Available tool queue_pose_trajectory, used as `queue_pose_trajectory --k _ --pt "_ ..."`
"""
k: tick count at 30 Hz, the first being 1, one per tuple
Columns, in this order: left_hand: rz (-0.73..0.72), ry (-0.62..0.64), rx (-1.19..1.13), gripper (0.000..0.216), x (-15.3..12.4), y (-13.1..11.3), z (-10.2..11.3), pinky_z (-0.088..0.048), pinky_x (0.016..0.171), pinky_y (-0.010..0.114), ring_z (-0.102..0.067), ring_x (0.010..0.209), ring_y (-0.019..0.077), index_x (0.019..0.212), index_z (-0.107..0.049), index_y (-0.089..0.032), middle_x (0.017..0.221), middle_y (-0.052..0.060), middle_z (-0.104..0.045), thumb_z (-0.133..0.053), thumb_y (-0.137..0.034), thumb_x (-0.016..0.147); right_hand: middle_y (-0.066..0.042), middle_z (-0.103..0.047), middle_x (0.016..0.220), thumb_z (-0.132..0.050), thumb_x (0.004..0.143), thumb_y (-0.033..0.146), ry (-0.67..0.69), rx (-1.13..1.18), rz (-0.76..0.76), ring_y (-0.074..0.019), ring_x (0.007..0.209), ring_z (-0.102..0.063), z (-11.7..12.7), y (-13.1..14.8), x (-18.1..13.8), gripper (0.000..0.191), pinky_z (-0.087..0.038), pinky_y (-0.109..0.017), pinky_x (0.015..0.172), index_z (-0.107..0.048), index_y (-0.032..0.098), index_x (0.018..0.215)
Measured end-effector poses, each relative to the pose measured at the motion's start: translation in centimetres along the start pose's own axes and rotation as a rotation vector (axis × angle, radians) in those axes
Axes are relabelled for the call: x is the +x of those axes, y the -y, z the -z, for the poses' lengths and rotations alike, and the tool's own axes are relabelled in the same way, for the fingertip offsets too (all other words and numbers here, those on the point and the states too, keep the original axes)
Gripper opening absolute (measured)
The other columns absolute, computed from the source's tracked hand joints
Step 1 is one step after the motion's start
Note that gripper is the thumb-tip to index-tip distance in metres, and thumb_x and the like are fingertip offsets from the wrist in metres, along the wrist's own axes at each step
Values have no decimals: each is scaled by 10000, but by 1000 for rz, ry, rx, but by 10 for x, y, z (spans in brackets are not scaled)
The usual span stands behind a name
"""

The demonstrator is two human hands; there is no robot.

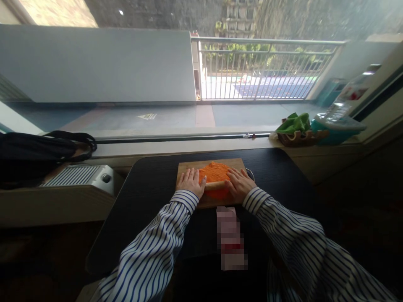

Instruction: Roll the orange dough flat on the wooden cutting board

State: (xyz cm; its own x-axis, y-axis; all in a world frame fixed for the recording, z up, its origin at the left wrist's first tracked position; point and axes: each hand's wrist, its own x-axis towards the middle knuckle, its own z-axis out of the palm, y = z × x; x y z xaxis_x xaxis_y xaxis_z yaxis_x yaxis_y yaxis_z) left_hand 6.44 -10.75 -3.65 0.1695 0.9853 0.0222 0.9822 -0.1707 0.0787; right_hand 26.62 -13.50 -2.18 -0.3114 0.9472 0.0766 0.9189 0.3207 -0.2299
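A flat orange mass (215, 171), perhaps clay or dough, lies spread on a wooden board (182, 168) on the dark table. Across its near part runs a wooden rolling pin (215, 185), with some orange showing on its near side too. Over the pin's left end rests my left hand (191, 182), palm down, fingers stretched forward and thumb toward the middle. My right hand (239, 183) lies flat over the right end, its fingers reaching onto the orange mass. Both palms hide the pin's ends.
Nearer me on the black table (151, 188) lies a pixelated pinkish strip (229, 235). On the windowsill stand a green cloth (296, 123) in a brown holder and a teal container (336, 128) with a plastic bottle (351, 94). A black bag (34, 151) sits at the left.
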Motion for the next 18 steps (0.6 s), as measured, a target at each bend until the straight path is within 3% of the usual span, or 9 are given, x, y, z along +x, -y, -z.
queue_pose_trajectory --k 6,12,18 --pt "-37 -91 13 573 -2 -1 -4 -170 1073 426 -276 1295 240 1315 -384 -86 1372 119 -385 -187 -409 885 -103 -350 1395 -188 908 447 15 -79 -151 -216 1305 -238 -6 0 33 556 -89 -446 1076 -377 116 1313" --pt "-18 -103 -15 562 -9 -7 -1 -197 1066 433 -310 1279 242 1312 -386 -81 1351 123 -414 -214 -397 881 -76 -340 1403 -190 903 469 3 -124 -109 -220 1308 -227 -18 -8 41 547 -64 -493 1065 -376 166 1319" --pt "-15 -90 -36 554 -22 -15 -1 -234 1051 439 -349 1257 251 1310 -384 -64 1326 134 -441 -228 -375 878 -82 -323 1409 -193 902 437 32 -152 -59 -226 1310 -222 -17 -10 31 558 -83 -488 1070 -356 123 1334"
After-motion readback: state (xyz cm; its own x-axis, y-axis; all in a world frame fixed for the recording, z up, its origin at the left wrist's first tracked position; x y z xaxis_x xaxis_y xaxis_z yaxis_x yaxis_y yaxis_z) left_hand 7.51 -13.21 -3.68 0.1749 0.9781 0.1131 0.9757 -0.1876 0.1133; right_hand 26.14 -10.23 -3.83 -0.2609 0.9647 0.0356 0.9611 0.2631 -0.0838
